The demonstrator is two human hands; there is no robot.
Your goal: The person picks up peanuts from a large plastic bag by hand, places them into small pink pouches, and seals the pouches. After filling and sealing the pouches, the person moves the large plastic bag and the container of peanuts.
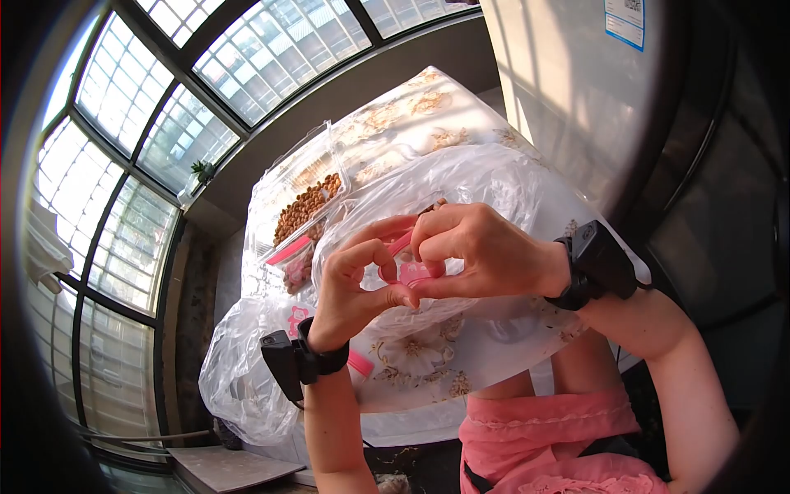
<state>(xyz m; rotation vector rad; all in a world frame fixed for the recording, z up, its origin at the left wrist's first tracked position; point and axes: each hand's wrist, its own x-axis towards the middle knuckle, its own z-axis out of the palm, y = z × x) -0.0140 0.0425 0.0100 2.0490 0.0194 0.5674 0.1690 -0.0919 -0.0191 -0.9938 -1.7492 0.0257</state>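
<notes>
Both hands meet over the table's near half, thumbs close together. My left hand [354, 284] has curled fingers on the left side of a small clear bag [414, 272] with a pink zip strip and a pink print. From the right, my right hand [473, 251] pinches the same bag near its top. Small brown pieces show just above the fingers. Another pink-topped bag [297, 262] with pieces inside lies left of my hands. Behind it, a clear plastic box [317, 169] holds many brown pieces [306, 209].
A large clear plastic bag [485, 177] spreads behind my hands on the flowered tablecloth [415, 350]. Another crumpled plastic bag [239, 379] hangs over the left edge, and a pink strip [360, 363] lies near the front. A white appliance [568, 90] stands at the right.
</notes>
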